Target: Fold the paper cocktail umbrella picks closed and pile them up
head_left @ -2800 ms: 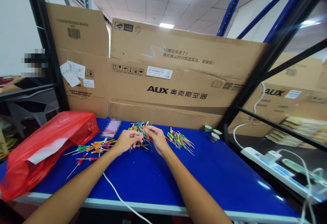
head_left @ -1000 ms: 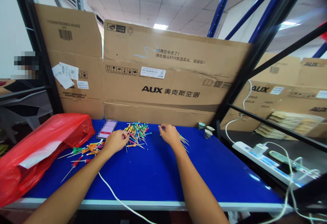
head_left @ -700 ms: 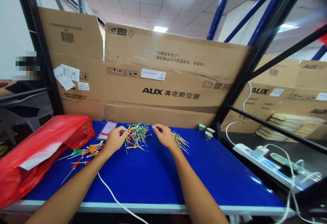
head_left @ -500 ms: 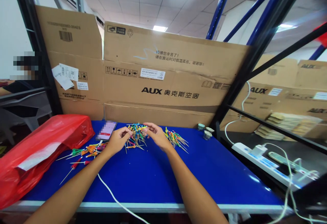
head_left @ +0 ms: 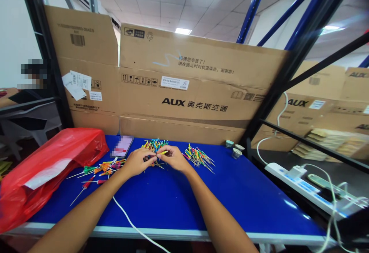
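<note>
Along the far edge of a blue workbench (head_left: 219, 203), AUX cartons (head_left: 184, 91) stand upright; a red plastic bag (head_left: 49, 168) lies at near left, just beside a phone (head_left: 122, 146). Coloured picks (head_left: 154, 145) lie in three lots: a spread (head_left: 99, 170) at left, a heap (head_left: 152, 146) at centre, a bundle (head_left: 198, 157) at right. Over the heap, the right hand (head_left: 175, 158) pinches a yellow-tipped pick (head_left: 163, 152) in narrowly closed fingers, just beside the left hand (head_left: 138, 162), whose curled fingers hide whether they hold anything.

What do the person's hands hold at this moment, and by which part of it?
The right hand seems to pinch a yellow-tipped pick by its shaft; whether the left hand holds anything cannot be told.
</note>
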Available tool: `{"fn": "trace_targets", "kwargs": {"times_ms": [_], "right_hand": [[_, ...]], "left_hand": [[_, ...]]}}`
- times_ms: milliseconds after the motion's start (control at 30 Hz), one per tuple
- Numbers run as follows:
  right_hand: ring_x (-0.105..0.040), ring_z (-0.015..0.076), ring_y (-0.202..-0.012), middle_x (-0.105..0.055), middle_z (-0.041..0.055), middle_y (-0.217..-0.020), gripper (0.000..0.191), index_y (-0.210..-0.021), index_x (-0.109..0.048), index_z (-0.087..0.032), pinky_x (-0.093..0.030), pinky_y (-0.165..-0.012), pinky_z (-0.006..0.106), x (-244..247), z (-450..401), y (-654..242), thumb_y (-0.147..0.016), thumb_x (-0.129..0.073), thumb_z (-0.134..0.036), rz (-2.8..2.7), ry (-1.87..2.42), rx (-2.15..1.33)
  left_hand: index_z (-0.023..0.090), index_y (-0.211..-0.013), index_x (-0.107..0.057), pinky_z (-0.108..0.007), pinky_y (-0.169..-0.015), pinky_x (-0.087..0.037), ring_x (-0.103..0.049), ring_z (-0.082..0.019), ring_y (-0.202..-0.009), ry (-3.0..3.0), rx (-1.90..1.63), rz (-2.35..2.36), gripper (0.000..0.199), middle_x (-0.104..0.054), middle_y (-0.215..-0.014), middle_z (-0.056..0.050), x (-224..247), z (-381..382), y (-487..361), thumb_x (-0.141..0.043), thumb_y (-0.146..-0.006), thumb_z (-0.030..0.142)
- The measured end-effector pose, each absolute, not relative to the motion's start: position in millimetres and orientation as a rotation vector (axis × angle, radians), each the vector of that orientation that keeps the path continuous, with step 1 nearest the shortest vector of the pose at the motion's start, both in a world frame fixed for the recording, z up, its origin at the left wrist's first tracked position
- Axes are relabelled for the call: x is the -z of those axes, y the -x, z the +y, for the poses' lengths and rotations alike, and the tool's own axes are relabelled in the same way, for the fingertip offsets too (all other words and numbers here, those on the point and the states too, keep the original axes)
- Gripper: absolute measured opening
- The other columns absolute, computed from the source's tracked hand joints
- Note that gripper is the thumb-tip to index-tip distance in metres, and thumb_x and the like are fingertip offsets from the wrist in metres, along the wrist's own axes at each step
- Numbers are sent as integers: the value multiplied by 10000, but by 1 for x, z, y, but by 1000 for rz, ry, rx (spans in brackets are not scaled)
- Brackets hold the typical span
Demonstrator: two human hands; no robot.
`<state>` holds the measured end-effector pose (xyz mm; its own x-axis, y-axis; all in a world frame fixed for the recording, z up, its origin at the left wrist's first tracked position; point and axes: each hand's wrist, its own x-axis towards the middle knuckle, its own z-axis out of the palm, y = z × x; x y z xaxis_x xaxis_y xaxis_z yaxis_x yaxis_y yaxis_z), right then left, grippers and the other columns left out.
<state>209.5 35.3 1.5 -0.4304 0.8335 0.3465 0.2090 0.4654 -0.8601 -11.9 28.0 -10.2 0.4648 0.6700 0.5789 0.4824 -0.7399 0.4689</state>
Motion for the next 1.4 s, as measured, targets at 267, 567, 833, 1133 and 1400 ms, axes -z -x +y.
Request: {"fn": "trace_targets", "kwargs": {"times_ms": [267, 567, 833, 1133, 1400], "right_hand": [[-553, 136, -646, -666, 29, -790, 279, -875, -690, -163, -430, -589, 238, -4, 34, -208, -795, -709, -430, -1895, 896, -910], [-542, 142, -669, -606, 4, -724, 256, -799, -632, -180, -452, -652, 264, -19, 37, -227, -771, -724, -417, -1715, 880, -881], [-571, 125, -626, -668, 18, -737, 250, -859, -710, -156, -447, -598, 232, -23, 17, -207, -753, -749, -379, -2302, 854, -1198], [-526, 116, -551, -646, -3, -658, 256, -820, -728, -176, -393, -525, 218, -26, 12, -204, -804, -709, -430, -2273, 833, -976], [-567, 159, -695, -678, 42, -813, 276, -912, -696, -170, -445, -626, 250, -19, 24, -201, -892, -598, -428, -1901, 927, -691]], "left_hand": [[277, -1015, -777, -323, -798, -447, -659, -224, -838, -2514, -1093, 1051, 243, -773, -902, -43, 12, 31, 13, -586, -924, 397], [236, -976, -783, -307, -720, -459, -668, -220, -756, -2319, -1163, 1112, 231, -772, -849, -57, 13, 35, 19, -627, -877, 375], [151, -1015, -732, -263, -576, -486, -665, -187, -629, -1712, -1264, 937, 404, -772, -816, -81, 17, 44, 12, -604, -858, 501], [134, -1012, -704, -238, -516, -446, -586, -138, -536, -1597, -1215, 861, 442, -765, -822, -85, 14, 43, 9, -632, -835, 532], [146, -946, -677, -236, -529, -432, -587, -125, -545, -1627, -1016, 768, 409, -771, -930, -115, 14, 34, 1, -653, -830, 537]]}}
